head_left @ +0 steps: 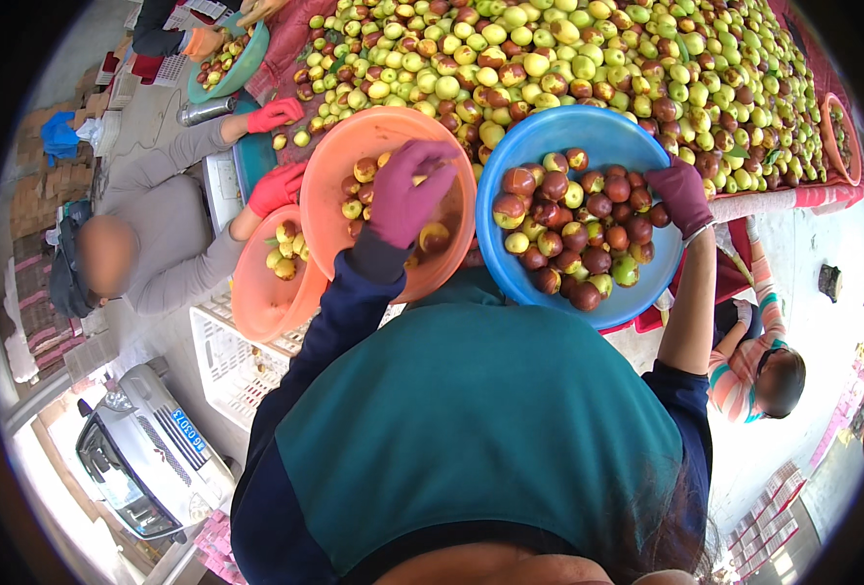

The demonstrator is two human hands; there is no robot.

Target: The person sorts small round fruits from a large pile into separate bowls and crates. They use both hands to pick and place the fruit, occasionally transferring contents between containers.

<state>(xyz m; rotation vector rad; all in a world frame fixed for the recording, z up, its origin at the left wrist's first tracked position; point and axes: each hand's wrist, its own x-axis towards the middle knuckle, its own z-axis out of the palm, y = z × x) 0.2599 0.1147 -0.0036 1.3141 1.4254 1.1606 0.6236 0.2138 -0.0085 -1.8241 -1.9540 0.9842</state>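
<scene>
My left hand (411, 191), in a purple glove, hangs over an orange plastic basin (340, 150), thumb and fingers apart. Several jujubes (366, 170) lie in that basin, partly hidden by the hand. A blurred jujube (434, 238) shows below my palm. On the right, a blue plastic basin (501, 146) holds many mostly red-brown jujubes (574, 235). My right hand (682, 191), also gloved in purple, grips its right rim, with fingers curled inward beside a dark jujube (660, 214). Beyond both basins spreads a large heap of green and brown jujubes (549, 62).
At left, a co-worker's red-gloved hands (277, 189) are near another orange basin (260, 292) and the heap. A white plastic crate (223, 358) stands below. Another worker's orange-gloved hand (201, 44) is at a green basin (245, 69). A person (757, 351) sits at right.
</scene>
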